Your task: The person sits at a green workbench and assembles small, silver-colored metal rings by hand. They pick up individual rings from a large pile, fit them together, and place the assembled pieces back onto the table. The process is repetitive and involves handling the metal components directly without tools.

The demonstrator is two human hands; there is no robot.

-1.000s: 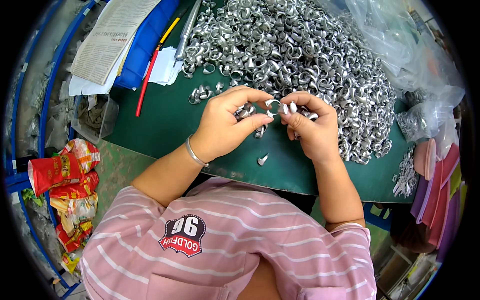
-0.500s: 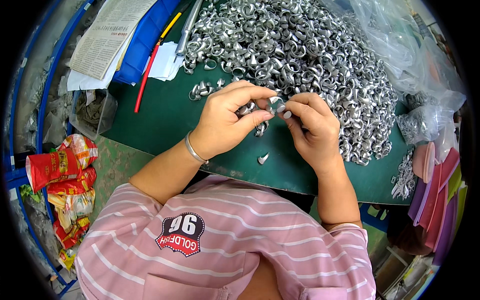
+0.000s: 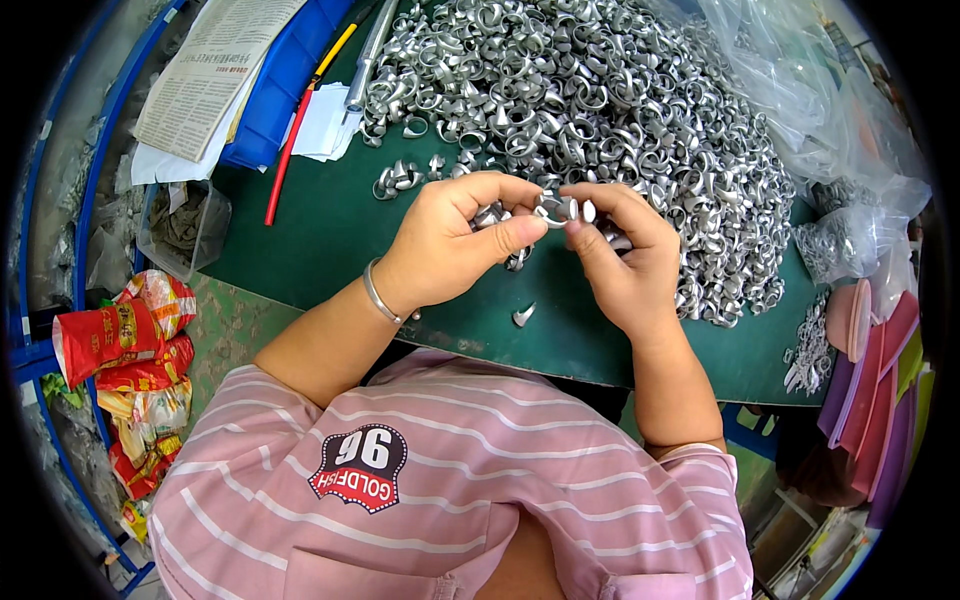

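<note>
Between my two hands, above the green tabletop, is a silver-grey metal ring [image 3: 552, 213] with an open band. My left hand [image 3: 445, 240] pinches its left side between thumb and forefinger. The thumb and forefinger of my right hand [image 3: 632, 255] close at its right side, where flat round metal faces [image 3: 588, 211] show; whether these belong to one ring or two, I cannot tell. More ring pieces [image 3: 490, 217] show behind my left fingers, in the hand or on the table. A single small metal piece [image 3: 523, 315] lies on the table below my hands.
A large heap of metal rings [image 3: 600, 110] covers the back and right of the green table [image 3: 330, 240]. At left lie a red-and-yellow rod [image 3: 290, 150], a metal rod [image 3: 370, 55] and a blue bin [image 3: 285, 90]. Clear plastic bags [image 3: 850, 150] stand at right.
My right forefinger has straightened and risen, and the round metal faces have turned and moved up beside the ring. Both hands still pinch close together; the left has barely moved.
</note>
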